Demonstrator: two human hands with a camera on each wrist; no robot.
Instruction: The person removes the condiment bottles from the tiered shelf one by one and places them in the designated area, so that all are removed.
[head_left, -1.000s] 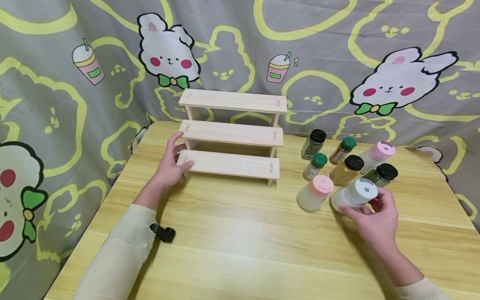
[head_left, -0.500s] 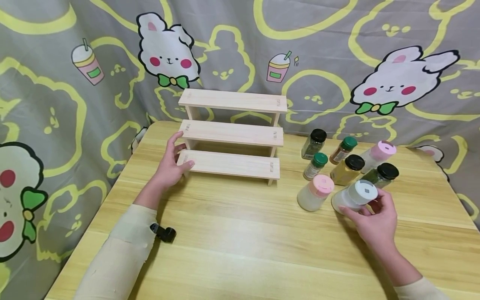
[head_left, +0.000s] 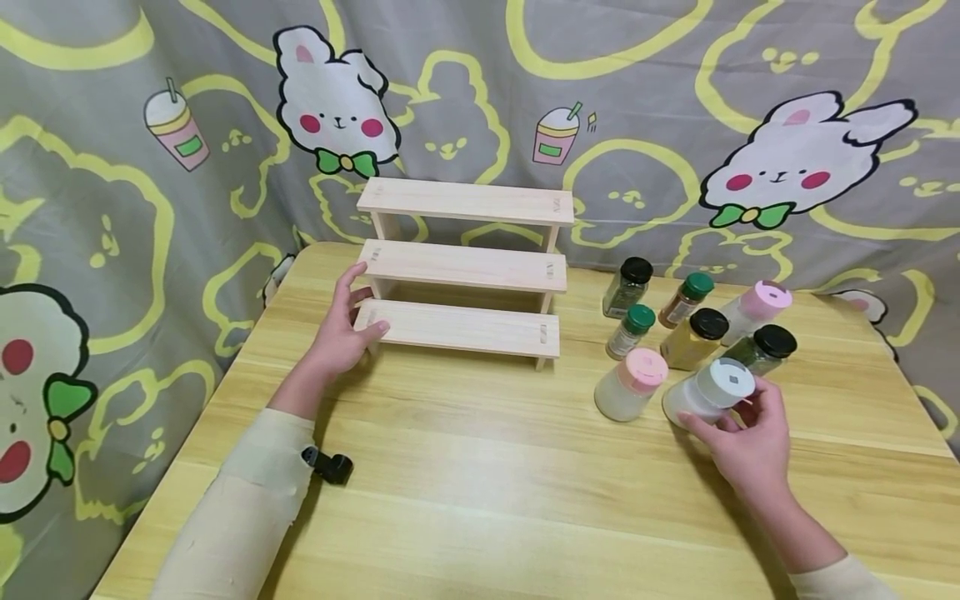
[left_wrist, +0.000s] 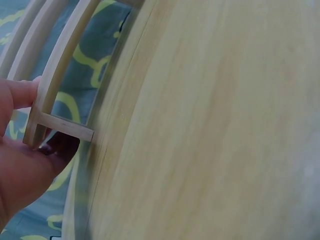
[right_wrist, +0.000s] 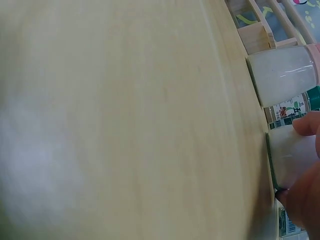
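Observation:
A pale wooden three-tier shelf [head_left: 457, 329] stands at the back of the table. My left hand [head_left: 341, 333] grips the left end of its lowest board, thumb on top; in the left wrist view the thumb and fingers [left_wrist: 25, 93] wrap that board's end. On the right, my right hand [head_left: 753, 446] holds a frosted seasoning jar [head_left: 697, 400] with a white lid, fingers round its right side. The right wrist view shows the jar [right_wrist: 292, 155] with its base at the tabletop. Just left of it stands a similar jar [head_left: 626, 392] with a pink lid.
Behind the held jar cluster several more jars: a yellow one with a black lid [head_left: 693, 340], two green-lidded ones [head_left: 630, 332], black-lidded ones [head_left: 628, 287] and a pink-lidded one [head_left: 757, 310]. A patterned curtain [head_left: 465, 100] hangs behind the wooden table [head_left: 480, 492].
My right hand has shifted very slightly to the left around the white-lidded jar, which stays in place. The left hand and the shelf have not moved.

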